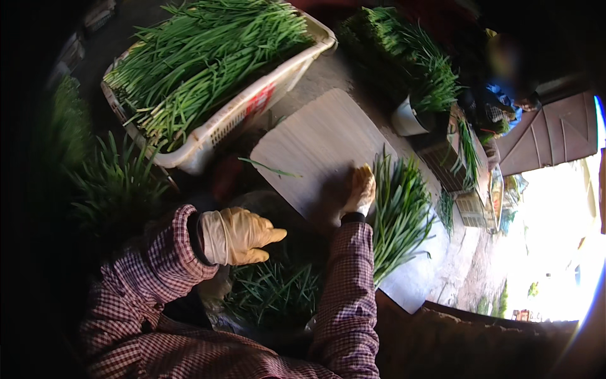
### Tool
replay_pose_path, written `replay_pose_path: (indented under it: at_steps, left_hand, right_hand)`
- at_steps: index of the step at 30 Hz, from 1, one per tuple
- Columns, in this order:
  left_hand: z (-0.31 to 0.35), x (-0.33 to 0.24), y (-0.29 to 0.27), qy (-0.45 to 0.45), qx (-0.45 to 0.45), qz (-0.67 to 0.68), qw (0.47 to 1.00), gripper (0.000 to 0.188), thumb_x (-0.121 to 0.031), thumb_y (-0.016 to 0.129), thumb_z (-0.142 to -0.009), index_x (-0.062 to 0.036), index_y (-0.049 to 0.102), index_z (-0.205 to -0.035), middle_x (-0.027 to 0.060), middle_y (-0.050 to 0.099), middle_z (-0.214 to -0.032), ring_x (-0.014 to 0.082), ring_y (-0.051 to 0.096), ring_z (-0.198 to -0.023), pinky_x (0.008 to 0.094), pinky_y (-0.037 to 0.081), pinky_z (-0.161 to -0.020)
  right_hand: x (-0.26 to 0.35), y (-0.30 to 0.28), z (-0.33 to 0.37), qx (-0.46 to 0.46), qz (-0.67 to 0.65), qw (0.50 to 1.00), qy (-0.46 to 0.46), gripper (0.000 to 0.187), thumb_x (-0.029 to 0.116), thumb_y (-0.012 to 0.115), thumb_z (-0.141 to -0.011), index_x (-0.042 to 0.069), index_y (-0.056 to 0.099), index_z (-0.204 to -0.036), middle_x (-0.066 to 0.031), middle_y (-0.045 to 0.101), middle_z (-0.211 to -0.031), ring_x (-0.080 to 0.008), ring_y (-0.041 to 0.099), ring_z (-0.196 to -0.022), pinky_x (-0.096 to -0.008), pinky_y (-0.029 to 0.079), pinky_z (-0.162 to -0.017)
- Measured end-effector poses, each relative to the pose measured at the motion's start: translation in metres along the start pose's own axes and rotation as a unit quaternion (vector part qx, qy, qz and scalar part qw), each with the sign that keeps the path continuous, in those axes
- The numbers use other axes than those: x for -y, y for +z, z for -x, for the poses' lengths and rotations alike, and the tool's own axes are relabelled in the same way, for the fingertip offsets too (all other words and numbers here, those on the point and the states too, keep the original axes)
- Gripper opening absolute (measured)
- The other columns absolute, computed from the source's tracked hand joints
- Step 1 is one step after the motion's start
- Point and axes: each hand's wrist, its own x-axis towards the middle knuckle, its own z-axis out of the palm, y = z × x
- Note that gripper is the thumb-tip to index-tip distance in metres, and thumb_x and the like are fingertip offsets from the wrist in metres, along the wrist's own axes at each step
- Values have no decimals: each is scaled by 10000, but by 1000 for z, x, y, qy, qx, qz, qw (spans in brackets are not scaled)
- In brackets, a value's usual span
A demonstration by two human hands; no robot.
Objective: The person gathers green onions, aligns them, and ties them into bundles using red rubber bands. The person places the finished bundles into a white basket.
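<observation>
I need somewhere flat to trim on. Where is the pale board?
In the head view, the pale board lies centre frame, right of the white basket, with the right hand resting on its near right edge.

An outdoor farm sorting spot, partly shaded. A white plastic crate (240, 110) piled with green chives (202, 57), more bundles (404, 208) on a concrete slab (410, 278), and sunlit ground beyond show it.

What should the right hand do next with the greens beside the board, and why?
Probably close on the loose bunch of greens: the right hand rests gloved at the board edge right beside them, holding nothing, and the left hand hovers empty.
</observation>
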Motion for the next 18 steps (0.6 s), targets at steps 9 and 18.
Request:
replay_pose_path:
  at_steps: [9,18]
  left_hand:
    - [29,25,-13,-137,68,-58,987,458,-261,575,-739,-37,465,-1123,149,581,-856,307,580,-785,387,473,-686]
    - [17,18,-3,-127,149,-60,979,353,-295,563,-727,-62,523,-989,111,592,-826,286,593,-764,395,476,-627]
  right_hand:
    - [69,162,134,728,310,581,191,357,178,490,-827,88,458,-1171,-85,557,-1083,-209,511,-1028,-307,407,-876]
    - [25,6,78,153,29,939,308,386,220,417,-895,31,400,-1232,-95,507,-1143,-214,500,-1029,-330,412,-869]
